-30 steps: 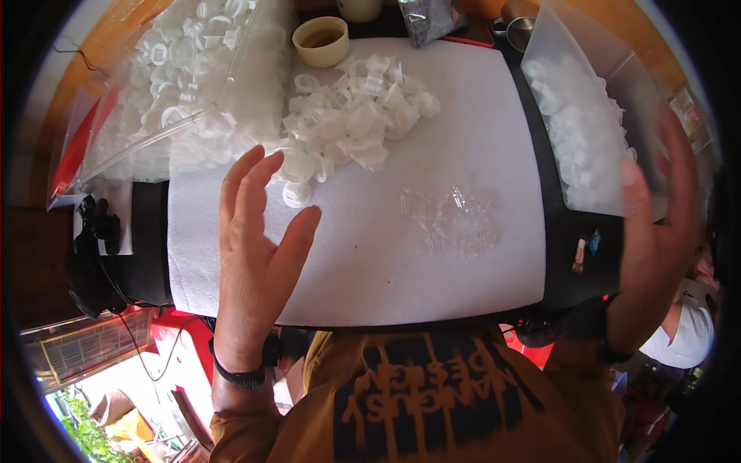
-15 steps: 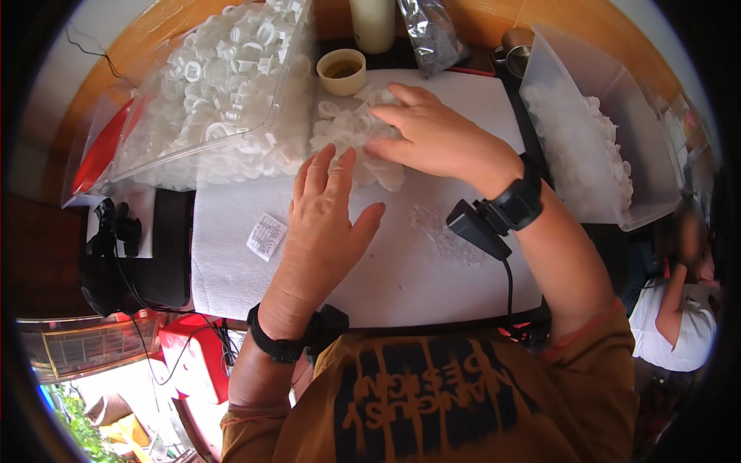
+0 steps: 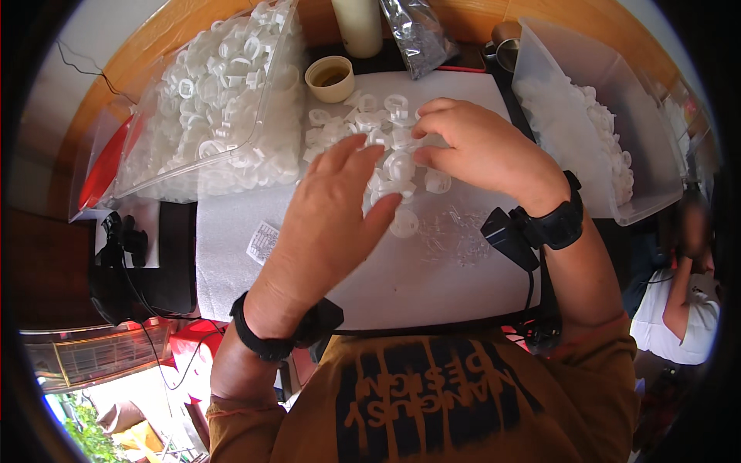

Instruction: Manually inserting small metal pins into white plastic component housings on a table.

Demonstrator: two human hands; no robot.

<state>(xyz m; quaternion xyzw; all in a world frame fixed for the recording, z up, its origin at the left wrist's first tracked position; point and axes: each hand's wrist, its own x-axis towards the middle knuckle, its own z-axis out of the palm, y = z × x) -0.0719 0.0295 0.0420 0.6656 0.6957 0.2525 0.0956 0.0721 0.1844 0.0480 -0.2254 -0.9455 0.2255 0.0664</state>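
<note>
Small white translucent plastic caps with ring-like rims [image 3: 398, 165] lie in a loose pile on the white foam sheet [image 3: 370, 289]. My left hand [image 3: 328, 216] is over the pile's near left side, fingers stretched and thumb apart, holding nothing I can see. At the pile's right edge is my right hand [image 3: 482, 147], its fingers curved and spread from the thumb, with caps right beside the fingertips. Whether the fingertips touch them I cannot tell. Thin clear slivers [image 3: 455, 235] are scattered nearer me, left of my right wrist.
A clear bin [image 3: 231, 147] heaped with similar caps stands at the left. Another translucent bin [image 3: 652, 147] with white pieces is at the right. Behind the pile are a cream cup [image 3: 330, 91], a pale bottle [image 3: 359, 27], a silvery bag [image 3: 417, 38] and a metal mug [image 3: 506, 50].
The heap has been spread out into a looser layer toward me and to the right. My right hand has shifted right and slightly nearer; my left hand has moved slightly right.
</note>
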